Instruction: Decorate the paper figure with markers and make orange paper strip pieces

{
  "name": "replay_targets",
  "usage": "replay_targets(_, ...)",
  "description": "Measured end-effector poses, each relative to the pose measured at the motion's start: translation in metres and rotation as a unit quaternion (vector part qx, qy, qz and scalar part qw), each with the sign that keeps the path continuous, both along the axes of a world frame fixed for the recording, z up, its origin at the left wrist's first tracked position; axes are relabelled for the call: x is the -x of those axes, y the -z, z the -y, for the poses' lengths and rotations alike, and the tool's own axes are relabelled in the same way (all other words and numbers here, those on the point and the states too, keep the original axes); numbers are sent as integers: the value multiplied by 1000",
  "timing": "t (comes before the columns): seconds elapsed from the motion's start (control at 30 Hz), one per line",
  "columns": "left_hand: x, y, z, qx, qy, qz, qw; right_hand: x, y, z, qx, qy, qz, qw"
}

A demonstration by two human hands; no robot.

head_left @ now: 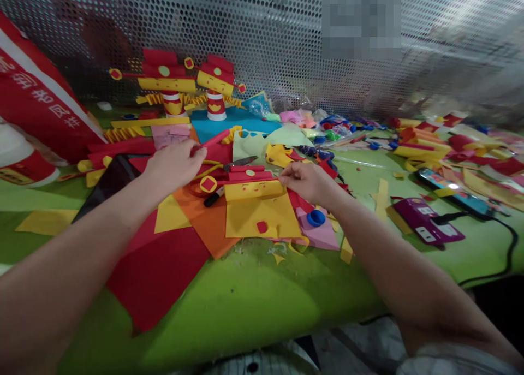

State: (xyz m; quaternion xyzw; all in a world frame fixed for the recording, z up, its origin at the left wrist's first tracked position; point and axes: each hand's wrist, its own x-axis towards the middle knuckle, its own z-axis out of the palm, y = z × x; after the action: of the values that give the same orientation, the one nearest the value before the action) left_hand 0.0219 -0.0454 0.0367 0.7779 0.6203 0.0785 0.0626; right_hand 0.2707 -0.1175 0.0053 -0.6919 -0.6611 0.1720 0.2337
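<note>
My left hand (178, 165) is closed, its fingertips at the near end of a red paper roll (215, 139). My right hand (309, 183) has its fingers pinched together beside the right end of a paper head (254, 189); whatever is between them is hidden. That head is a yellow roll with a drawn face, topped by a red paper hat (250, 173). A red and yellow coin-shaped piece (208, 184) is at its left. Under it lies a yellow sheet (249, 216) bearing a small red piece. A black marker (213, 196) and scissors (244, 161) lie close by.
Two finished-looking paper figures (174, 103) (216, 105) stand at the back. A red bag (45, 91) and a white-red container (24, 156) stand left. Red paper (159, 271) overhangs the green table's front edge. A purple device (426, 222), phone (454, 192) and scraps lie right.
</note>
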Motion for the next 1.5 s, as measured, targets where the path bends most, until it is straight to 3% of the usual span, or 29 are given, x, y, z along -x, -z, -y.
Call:
replay_targets(0.2,9,18,-14,12,-15,-51,999,7,2,-1,14,10,19,1000)
replay_targets(0.4,12,28,-19,15,-13,-72,997,4,13,-8,46,-15,-149,988)
replay_targets(0.63,14,31,-19,-3,24,-65,998,1,4,-5,-23,-7,-318,948)
replay_targets(0.83,13,29,-15,8,37,-62,997,-13,-6,-8,-107,44,-435,893)
replay_targets(1.0,14,33,-11,-16,33,-65,997,-22,-5,-12,-159,89,-451,874)
replay_targets(1.3,9,37,-1,-59,68,-111,990,-25,-4,-17,-168,134,-489,845)
replay_targets(1.5,5,40,10,-94,73,-154,981,-13,0,-20,-139,126,-463,866)
